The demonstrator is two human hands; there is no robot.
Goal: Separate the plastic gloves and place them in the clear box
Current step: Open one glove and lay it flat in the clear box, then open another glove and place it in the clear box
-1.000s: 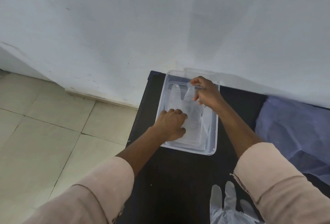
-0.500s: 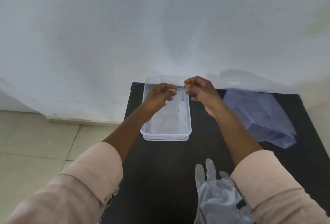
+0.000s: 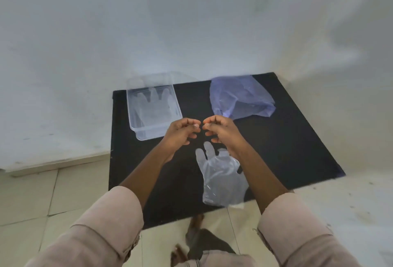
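Box left of bag; glove nearer.

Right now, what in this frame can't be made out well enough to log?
Head view only:
- Count of gloves in the clear box: transparent layers overlap.
- Whether the left hand and right hand pinch anything: nothing visible between curled fingers.
- Contents of the purple bag: translucent folds hide them.
- Glove stack: right forearm covers one edge.

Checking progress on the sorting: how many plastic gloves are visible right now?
2 clearly: one flat in the clear box, one glove on the black table's near edge. Either may be a stack, so more could be hidden.
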